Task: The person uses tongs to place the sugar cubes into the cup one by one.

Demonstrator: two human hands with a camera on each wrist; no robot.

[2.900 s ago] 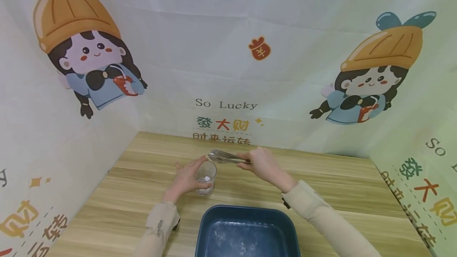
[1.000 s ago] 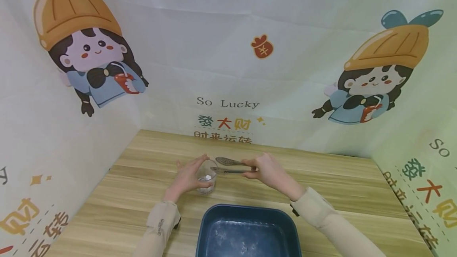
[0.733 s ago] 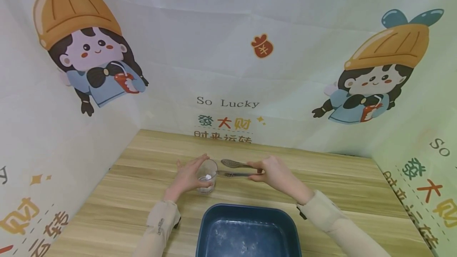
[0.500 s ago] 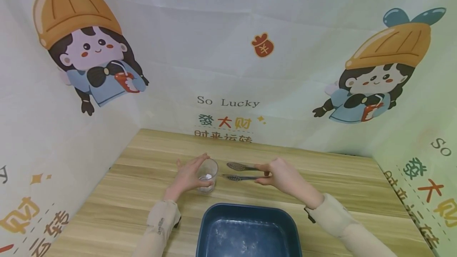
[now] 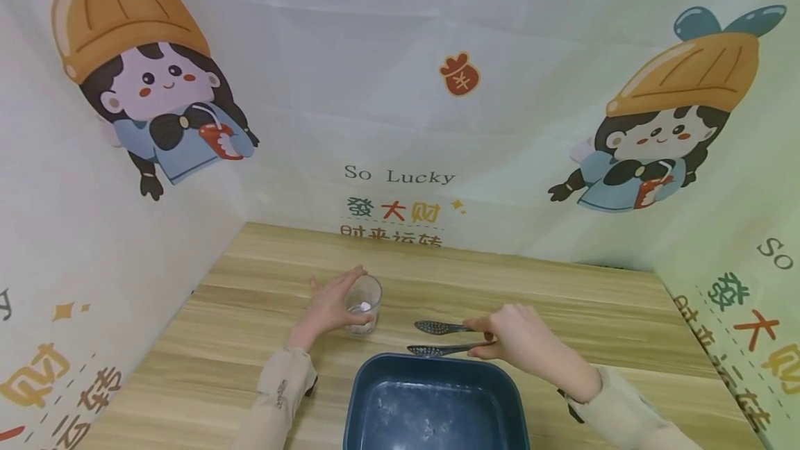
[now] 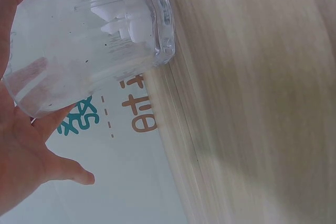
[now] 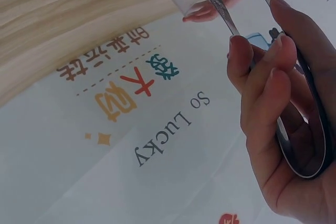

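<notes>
My left hand (image 5: 326,307) holds a clear drinking glass (image 5: 371,289) that stands upright on the table, its thumb on the near side and fingers round the far side. Several small white lumps (image 6: 128,22) lie in the bottom of the glass, as the left wrist view shows. In my right hand (image 5: 531,342) is a pair of metal tongs (image 5: 440,328), gripped between thumb and fingers. Their perforated tips are spread apart, point left and have nothing between them. They hover by the far rim of a dark blue tray (image 5: 437,361), to the right of the glass.
The tray sits at the near edge of the view, on a wood-grain table (image 5: 281,255). Printed cloth walls (image 5: 300,89) with cartoon figures and lettering enclose the table at the back, left and right.
My right hand has drawn the tongs away from the glass rim, rightward and nearer, to the tray's far edge. Their tips have spread apart. My left hand stays on the glass.
</notes>
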